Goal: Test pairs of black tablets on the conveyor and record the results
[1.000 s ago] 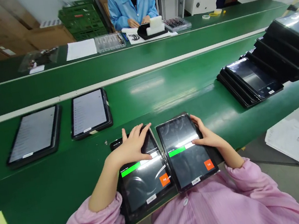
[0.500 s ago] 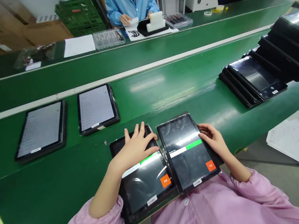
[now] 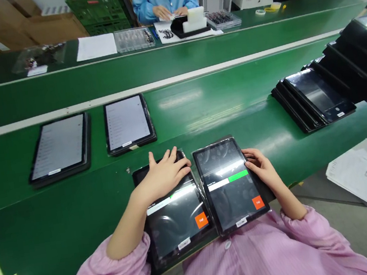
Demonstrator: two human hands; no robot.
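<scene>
I see left hand (image 3: 163, 177) fingers spread flat on left tablet (image 3: 178, 221); right hand (image 3: 261, 171) fingers curled round right tablet (image 3: 228, 195) edge; tablets side by side at near edge of green surface (image 3: 201, 116); lit tablets (image 3: 128, 123) farther left.

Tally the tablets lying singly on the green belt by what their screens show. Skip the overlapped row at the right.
Dark screen with green bar and orange button: 2 (near-left tablet, near-right tablet)
White lit screen: 2 (far-left tablet, far-right tablet)
Total: 4
</scene>
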